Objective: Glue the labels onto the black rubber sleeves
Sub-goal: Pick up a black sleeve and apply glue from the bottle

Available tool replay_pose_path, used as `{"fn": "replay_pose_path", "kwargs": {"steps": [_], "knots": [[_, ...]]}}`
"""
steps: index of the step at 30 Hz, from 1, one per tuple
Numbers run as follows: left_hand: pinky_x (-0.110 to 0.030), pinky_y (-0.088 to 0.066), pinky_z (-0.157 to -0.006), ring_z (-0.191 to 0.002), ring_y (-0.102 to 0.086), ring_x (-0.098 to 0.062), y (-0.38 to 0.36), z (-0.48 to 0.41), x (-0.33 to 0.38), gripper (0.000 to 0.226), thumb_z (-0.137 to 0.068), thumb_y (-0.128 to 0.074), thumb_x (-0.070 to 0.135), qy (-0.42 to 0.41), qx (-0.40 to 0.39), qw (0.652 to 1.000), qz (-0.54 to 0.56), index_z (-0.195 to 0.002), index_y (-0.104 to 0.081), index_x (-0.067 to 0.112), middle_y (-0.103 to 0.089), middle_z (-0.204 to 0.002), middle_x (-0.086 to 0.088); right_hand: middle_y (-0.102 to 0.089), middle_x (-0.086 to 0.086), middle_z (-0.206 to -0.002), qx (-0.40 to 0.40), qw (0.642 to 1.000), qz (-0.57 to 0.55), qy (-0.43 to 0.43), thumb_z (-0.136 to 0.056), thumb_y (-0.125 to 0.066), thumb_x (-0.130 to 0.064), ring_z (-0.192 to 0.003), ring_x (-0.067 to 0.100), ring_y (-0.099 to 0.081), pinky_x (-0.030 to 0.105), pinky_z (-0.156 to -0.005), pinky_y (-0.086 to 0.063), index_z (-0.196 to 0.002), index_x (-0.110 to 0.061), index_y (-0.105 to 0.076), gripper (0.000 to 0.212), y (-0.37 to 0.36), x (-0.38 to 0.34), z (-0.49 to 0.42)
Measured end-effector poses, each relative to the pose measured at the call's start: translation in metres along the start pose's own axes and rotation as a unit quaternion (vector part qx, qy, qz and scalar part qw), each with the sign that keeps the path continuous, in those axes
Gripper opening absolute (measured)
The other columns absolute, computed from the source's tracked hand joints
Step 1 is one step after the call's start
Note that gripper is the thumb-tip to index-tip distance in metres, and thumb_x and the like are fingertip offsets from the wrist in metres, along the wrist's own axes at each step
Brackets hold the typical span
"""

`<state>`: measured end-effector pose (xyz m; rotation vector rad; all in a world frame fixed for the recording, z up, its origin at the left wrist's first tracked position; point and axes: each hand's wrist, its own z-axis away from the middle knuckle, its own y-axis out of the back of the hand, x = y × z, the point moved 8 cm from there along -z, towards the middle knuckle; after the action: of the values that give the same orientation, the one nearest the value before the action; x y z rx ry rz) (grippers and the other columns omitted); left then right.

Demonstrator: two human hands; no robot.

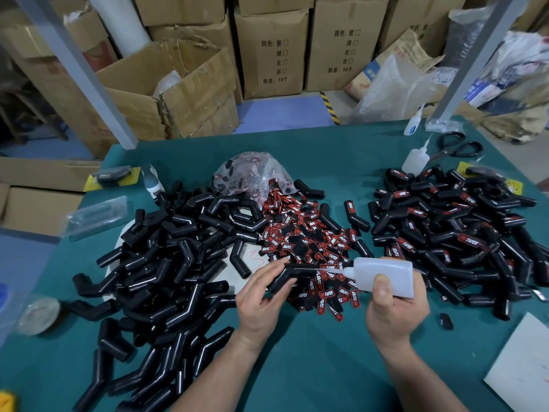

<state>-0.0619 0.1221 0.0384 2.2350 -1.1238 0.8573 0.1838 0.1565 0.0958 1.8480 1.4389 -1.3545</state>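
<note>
Two heaps of bent black rubber sleeves flank the green worktop [312, 367]. The left heap [166, 263] is bare of labels and spreads nearly to the left and near edges. Behind the middle lies a clear plastic bag [246, 171] with red-and-black labels in it. Its mouth faces the person, and a loose pile of labels [309, 233] fans out from it between the heaps.

Over the near side of that pile the left hand [261, 295] pinches one sleeve [292, 273] between thumb and fingers, off the worktop. The sleeve's long axis runs roughly left to right: one leg slopes down to the left under the fingers, the other points right. The right hand [395, 310], apart from the left, is curled round a translucent glue bottle [383, 275] held on its side. The bottle's nozzle points left and reaches the sleeve's right leg. How full the bottle is cannot be told.

Bare worktop lies along the near edge around the forearms and in a strip along the far edge. The right heap [454, 230] carries labels. Behind it stand two spare bottles [416, 159] beside scissors [457, 145], and a white sheet [523, 364] covers the near right corner.
</note>
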Motion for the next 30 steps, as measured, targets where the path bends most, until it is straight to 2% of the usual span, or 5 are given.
{"fn": "replay_pose_path", "kwargs": {"steps": [9, 15, 20, 24, 30], "knots": [[-0.032, -0.057, -0.098, -0.109, -0.073, -0.02, 0.0021, -0.0012, 0.0004, 0.048, -0.078, -0.083, -0.002, -0.002, 0.006, 1.0, 0.007, -0.123, -0.067, 0.004, -0.072, -0.12, -0.004, -0.068, -0.03, -0.081, 0.0, 1.0, -0.008, 0.005, -0.079, -0.059, -0.025, -0.07, -0.011, -0.062, 0.005, -0.061, -0.046, -0.097, -0.046, -0.07, 0.03, 0.0001, 0.0007, 0.0014], [-0.036, -0.058, -0.097, -0.108, -0.074, -0.022, 0.0001, 0.0028, -0.0053, 0.042, -0.076, -0.084, -0.004, -0.006, -0.001, 1.0, -0.001, -0.115, -0.069, -0.007, -0.074, -0.115, -0.015, -0.068, -0.029, -0.085, -0.006, 1.0, -0.01, 0.008, -0.081, -0.058, -0.022, -0.073, -0.01, -0.063, 0.006, -0.063, -0.047, -0.1, -0.045, -0.07, 0.032, -0.0017, 0.0017, 0.0007], [-0.033, -0.057, -0.098, -0.108, -0.073, -0.021, 0.0006, 0.0024, -0.0053, 0.044, -0.075, -0.084, -0.006, -0.009, 0.0, 1.0, 0.003, -0.116, -0.068, -0.005, -0.074, -0.116, -0.013, -0.068, -0.03, -0.085, -0.018, 1.0, -0.009, 0.019, -0.081, -0.057, -0.021, -0.072, -0.011, -0.062, 0.005, -0.062, -0.046, -0.1, -0.044, -0.068, 0.032, -0.0021, 0.0006, -0.0001], [-0.031, -0.057, -0.097, -0.107, -0.074, -0.021, 0.0011, 0.0018, -0.0037, 0.042, -0.078, -0.085, -0.002, -0.018, 0.006, 1.0, 0.006, -0.118, -0.069, -0.002, -0.073, -0.117, -0.008, -0.067, -0.029, -0.086, -0.02, 0.999, -0.008, 0.024, -0.081, -0.057, -0.02, -0.073, -0.01, -0.062, 0.005, -0.064, -0.046, -0.099, -0.045, -0.068, 0.032, -0.0029, 0.0012, 0.0009], [-0.028, -0.056, -0.097, -0.106, -0.073, -0.017, 0.0007, 0.0001, -0.0031, 0.033, -0.089, -0.081, 0.014, -0.004, 0.008, 1.0, 0.021, -0.117, -0.068, 0.003, -0.072, -0.119, 0.002, -0.068, -0.029, -0.088, -0.009, 1.0, -0.005, 0.021, -0.081, -0.058, -0.023, -0.075, -0.011, -0.061, 0.006, -0.066, -0.046, -0.099, -0.046, -0.068, 0.031, 0.0006, 0.0051, 0.0012]]}}
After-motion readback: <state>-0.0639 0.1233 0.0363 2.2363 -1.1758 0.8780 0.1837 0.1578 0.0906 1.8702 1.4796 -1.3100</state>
